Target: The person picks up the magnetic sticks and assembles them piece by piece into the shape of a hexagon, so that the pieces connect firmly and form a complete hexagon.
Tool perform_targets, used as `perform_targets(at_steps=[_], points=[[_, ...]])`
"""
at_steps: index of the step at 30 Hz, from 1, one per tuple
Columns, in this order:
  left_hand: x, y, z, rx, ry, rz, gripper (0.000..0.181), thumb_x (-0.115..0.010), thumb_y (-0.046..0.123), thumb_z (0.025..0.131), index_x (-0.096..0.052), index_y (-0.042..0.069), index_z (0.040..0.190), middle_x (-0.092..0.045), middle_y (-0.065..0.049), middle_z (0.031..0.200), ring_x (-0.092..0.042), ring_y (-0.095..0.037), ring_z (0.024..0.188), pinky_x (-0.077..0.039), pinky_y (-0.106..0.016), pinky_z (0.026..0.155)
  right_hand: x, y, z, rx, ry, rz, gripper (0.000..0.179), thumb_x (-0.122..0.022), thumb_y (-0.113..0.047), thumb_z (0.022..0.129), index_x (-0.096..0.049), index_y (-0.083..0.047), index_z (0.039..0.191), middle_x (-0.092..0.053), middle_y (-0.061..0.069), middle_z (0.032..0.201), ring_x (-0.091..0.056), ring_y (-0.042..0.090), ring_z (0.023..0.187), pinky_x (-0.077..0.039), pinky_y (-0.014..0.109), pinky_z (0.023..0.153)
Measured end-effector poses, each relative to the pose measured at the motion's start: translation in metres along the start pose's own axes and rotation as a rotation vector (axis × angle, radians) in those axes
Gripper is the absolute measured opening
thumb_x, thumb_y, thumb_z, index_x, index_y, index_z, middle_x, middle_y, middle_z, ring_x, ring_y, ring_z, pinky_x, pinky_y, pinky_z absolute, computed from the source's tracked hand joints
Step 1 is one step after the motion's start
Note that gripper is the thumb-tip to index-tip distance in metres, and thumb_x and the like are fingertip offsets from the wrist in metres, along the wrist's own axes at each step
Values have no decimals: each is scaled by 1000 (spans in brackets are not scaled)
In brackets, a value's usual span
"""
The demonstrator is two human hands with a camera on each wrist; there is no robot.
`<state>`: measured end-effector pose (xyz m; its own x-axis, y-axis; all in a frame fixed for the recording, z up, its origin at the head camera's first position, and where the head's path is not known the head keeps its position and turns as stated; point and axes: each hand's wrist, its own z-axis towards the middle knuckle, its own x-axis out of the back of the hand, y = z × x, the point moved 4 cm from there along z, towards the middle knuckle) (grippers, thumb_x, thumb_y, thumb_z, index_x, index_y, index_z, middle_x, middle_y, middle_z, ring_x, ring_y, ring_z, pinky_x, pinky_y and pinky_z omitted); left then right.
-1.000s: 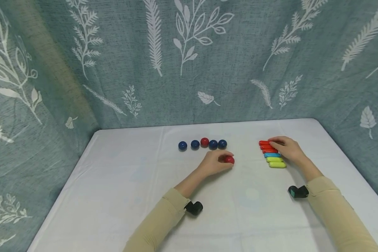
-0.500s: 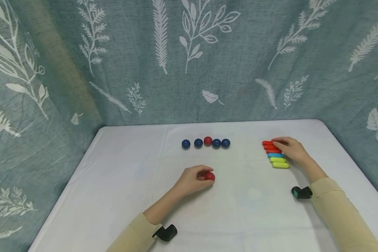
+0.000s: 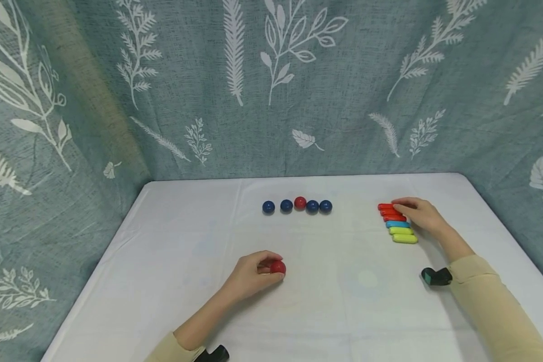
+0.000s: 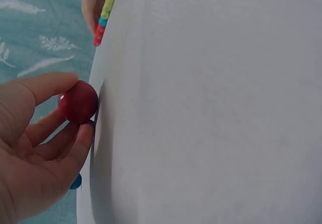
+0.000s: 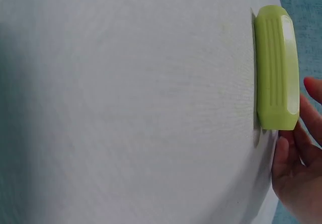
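Note:
A red ball (image 3: 278,267) sits in my left hand (image 3: 249,276), pinched between thumb and fingers. In the left wrist view the ball (image 4: 78,102) looks held close over the white surface. At the right, my right hand (image 3: 423,216) has its thumb and fingertips at the red bars (image 3: 392,212), apparently gripping the farthest one; the fingertip contact is partly hidden. A blue bar (image 3: 397,224) and two yellow-green bars (image 3: 404,239) continue that row toward me. The right wrist view has the ribbed nearest bar (image 5: 276,68) large, with the hand (image 5: 299,158) beyond it.
Toward the back stand blue balls (image 3: 268,207) and one red ball (image 3: 300,203) in a line. The white-covered table (image 3: 326,306) ends at a green leaf-patterned curtain (image 3: 244,141) behind and at the sides.
My left hand has drawn back toward me and to the left with the red ball, away from the line of balls. The right hand has stayed at the bars.

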<state>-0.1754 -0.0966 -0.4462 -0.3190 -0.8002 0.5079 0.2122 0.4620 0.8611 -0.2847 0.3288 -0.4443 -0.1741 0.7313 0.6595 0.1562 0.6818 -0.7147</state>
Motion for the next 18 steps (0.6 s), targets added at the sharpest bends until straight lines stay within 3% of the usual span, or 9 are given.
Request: perform_targets(at_steps=[7,18], points=[[6,-5,-10,21,30,-27,33,-77,12,84,-67,4,115,-67,-9,112,-66,-22,97,-53,-26,84,0,2,3,-5,-2,2,61,-47,-43,102,-43,3,142,-36,30,146,-34,45,131,-29,60,107],[5,-10,-11,19,58,-41,32,-74,22,88,-68,5,115,-68,-5,106,-66,-17,95,-52,-23,83,-1,-11,5,32,13,-74,51,-49,-33,102,-50,5,135,-46,30,137,-44,41,119,-37,55,102]])
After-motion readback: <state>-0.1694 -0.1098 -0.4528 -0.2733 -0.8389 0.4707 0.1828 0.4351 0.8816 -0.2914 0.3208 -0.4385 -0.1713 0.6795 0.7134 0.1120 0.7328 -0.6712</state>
